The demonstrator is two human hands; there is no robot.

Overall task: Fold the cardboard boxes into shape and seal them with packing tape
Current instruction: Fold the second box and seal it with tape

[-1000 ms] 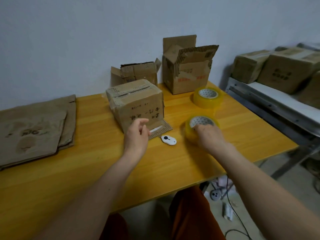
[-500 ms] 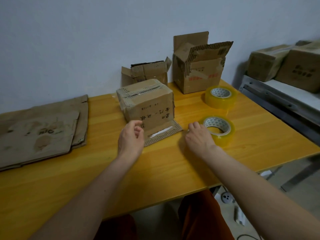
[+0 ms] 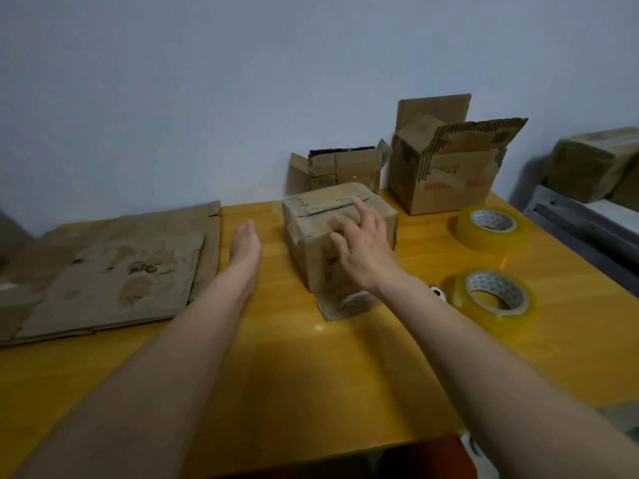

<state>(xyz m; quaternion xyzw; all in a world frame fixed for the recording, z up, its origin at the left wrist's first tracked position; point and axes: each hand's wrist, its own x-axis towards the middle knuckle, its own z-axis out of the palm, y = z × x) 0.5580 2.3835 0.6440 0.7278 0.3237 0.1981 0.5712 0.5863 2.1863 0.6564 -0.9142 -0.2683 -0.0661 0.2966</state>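
Fingers spread, right hand (image 3: pixel 366 250) reaches over the closed brown cardboard box (image 3: pixel 311 216) mid-frame; left hand (image 3: pixel 246 244) flat, open beside it.

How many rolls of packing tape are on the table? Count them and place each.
2. One tape roll lies farther back, right of the box; the other tape roll lies nearer, beside the right forearm. No others visible.
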